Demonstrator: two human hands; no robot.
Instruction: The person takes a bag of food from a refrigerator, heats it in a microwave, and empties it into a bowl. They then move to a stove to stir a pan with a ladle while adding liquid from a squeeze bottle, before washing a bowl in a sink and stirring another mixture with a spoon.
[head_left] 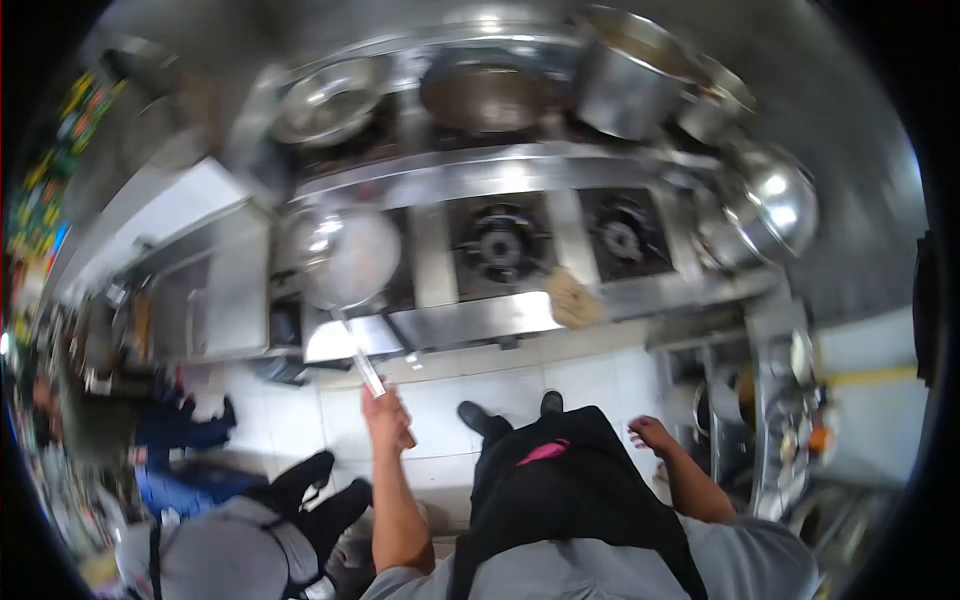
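Observation:
My left hand [388,418] is closed round a long-handled metal utensil [358,352], ladle-like, with a brown end below my fist. Its shaft slants up over the stove's front edge to a round pan [365,258] with pale contents on the left burner. Blur hides where the utensil's head ends and whether it touches the pan. A dark handle [405,328] juts from near the pan's lower right. My right hand [652,436] hangs beside my apron, holding nothing, its fingers loosely bent and apart.
Two front burners [502,243] have bare grates. A crumpled tan cloth [573,298] lies on the stove's front edge. Behind stand a wide pan [485,97], a tall pot [635,80] and bowls [775,205]. Another person [225,545] is close on my left; shelves [735,410] stand right.

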